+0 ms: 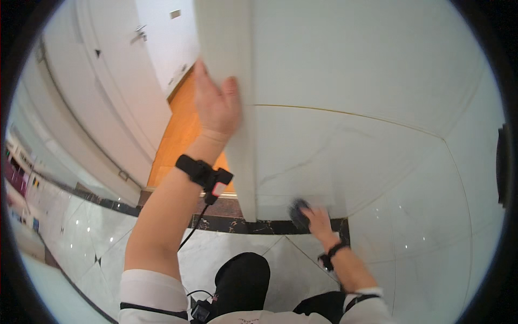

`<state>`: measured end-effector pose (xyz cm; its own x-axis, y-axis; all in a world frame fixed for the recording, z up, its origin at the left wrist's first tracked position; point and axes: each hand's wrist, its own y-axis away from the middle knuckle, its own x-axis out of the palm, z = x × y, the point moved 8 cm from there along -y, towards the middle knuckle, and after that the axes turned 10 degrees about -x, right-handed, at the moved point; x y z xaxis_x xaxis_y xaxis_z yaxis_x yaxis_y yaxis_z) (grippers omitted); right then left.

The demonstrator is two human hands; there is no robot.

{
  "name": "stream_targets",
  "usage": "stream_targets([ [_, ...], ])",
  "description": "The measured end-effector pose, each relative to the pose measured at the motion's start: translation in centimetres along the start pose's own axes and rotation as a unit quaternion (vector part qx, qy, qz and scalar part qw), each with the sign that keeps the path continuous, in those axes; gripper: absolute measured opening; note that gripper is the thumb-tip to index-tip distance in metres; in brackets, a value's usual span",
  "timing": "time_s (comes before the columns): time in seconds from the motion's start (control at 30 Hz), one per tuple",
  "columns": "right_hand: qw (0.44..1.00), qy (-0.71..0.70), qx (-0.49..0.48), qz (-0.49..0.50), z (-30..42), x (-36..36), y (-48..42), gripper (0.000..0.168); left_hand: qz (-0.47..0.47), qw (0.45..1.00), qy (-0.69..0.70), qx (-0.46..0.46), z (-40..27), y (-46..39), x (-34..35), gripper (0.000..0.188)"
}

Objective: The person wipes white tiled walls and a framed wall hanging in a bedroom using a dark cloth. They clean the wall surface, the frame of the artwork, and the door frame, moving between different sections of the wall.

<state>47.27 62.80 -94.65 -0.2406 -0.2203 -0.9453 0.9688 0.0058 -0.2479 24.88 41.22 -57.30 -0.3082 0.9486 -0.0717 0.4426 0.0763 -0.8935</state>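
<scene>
My left hand [218, 103] rests with its palm against the white door frame [238, 133], fingers pointing up and the thumb apart. Low down on the right, my right hand [321, 224] grips a dark cloth or pad [299, 212], blurred, against the bottom of the pale marble-look wall tile [295, 170], just above the black floor border. Its exact kind cannot be told. Both wrists wear black straps with small devices, and a cable hangs from the left one.
An open white door [121, 60] with a metal handle stands at the left, by an orange wood floor [178, 133]. A dark stone threshold [222, 206] and black border edge the glossy floor tiles [226, 247]. My knees are bent below.
</scene>
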Motion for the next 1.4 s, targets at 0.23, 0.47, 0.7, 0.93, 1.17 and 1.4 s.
stream_targets([
  [0.23,0.757,-0.307,0.398,0.417,3.6,22.9,25.9,0.052,0.025,0.996,0.085,-0.013,-0.3,-0.6,-0.9,0.058],
  [0.47,0.856,-0.233,0.289,0.36,5.3,20.4,20.7,0.041,0.039,0.994,0.075,-0.066,0.8,-0.8,0.5,0.058],
  [0.7,0.857,-0.215,0.307,0.354,5.2,19.9,25.2,0.041,0.023,0.999,0.045,-0.013,-0.3,-0.5,-0.2,0.058],
  [0.93,0.821,-0.226,0.298,0.431,6.2,24.2,29.8,0.041,0.029,0.995,0.085,-0.04,-0.4,-0.2,0.0,0.06],
  [1.17,0.856,-0.25,0.294,0.343,7.7,20.1,24.7,0.034,0.041,0.995,0.061,-0.061,0.8,-0.2,-0.1,0.059],
  [1.4,0.833,-0.235,0.263,0.426,7.4,24.2,26.2,0.041,0.04,0.997,0.052,-0.03,-0.1,-0.9,0.0,0.058],
])
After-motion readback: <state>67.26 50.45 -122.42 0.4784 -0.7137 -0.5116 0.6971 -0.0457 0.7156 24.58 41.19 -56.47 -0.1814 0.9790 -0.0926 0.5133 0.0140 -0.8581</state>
